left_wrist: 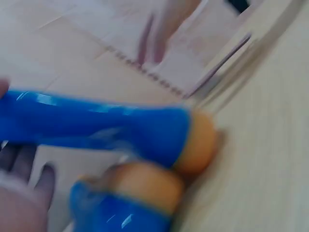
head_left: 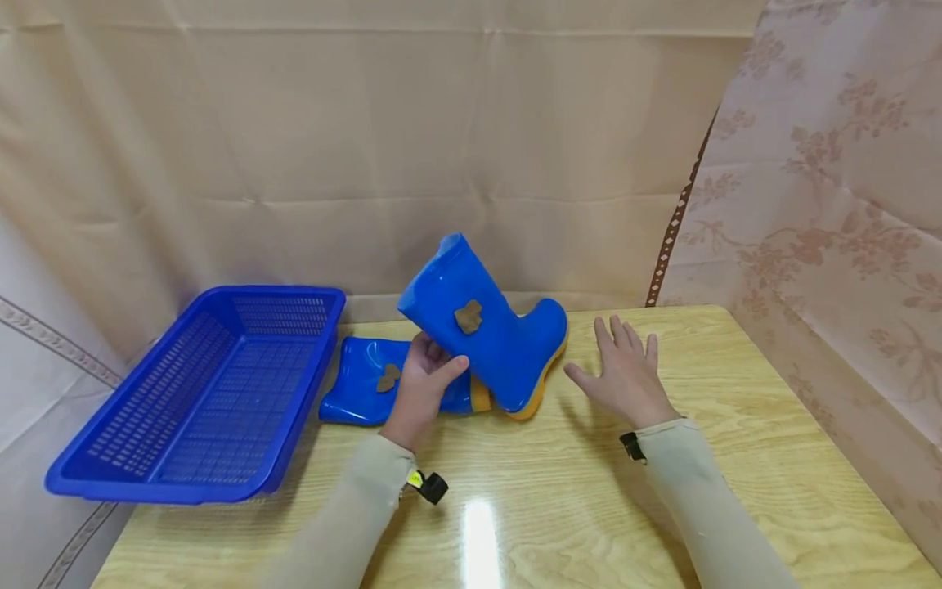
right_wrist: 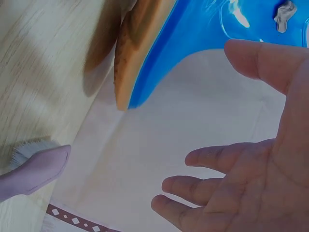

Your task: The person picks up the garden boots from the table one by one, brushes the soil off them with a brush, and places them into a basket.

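Note:
My left hand (head_left: 418, 397) grips the shaft of a blue rain boot (head_left: 508, 348), the thumb on its near side. This boot is tilted, its opening up to the left, its yellow sole facing lower right. A brown, mud-like patch (head_left: 468, 316) marks the shaft. A second blue rain boot (head_left: 352, 388) lies on its side on the table, partly behind my left hand, with another brown patch (head_left: 388, 378). To the right of the tilted boot, my right hand (head_left: 629, 380) is spread and holds nothing. The left wrist view is blurred.
A blue perforated plastic basket (head_left: 294, 409) stands at the left of the wood-grain table (head_left: 574, 507). In the right wrist view, a brush (right_wrist: 41, 166) with a purple handle and pale bristles lies on the table. Curtains hang behind and on both sides.

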A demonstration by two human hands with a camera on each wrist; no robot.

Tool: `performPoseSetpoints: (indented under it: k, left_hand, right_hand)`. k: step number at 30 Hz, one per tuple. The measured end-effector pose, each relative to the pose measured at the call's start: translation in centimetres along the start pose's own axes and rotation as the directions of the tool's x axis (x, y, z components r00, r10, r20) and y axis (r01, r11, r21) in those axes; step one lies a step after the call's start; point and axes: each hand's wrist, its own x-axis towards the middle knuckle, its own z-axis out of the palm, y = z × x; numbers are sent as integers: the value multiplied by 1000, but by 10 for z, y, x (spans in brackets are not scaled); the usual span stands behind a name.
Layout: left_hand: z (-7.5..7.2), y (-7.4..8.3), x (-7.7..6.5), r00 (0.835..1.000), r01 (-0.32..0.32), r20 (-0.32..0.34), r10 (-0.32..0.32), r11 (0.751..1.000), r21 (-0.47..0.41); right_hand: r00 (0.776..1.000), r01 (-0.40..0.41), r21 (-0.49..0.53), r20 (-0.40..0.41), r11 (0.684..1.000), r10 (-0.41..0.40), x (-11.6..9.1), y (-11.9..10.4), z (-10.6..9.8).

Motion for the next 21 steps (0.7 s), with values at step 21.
performPoseSetpoints:
  k: [21]
  left_hand:
    - [22,18,23,997,-56,-35,68,962,266]
  right_hand:
    - [1000,-14,20,6,1000,14,4,9,-3]
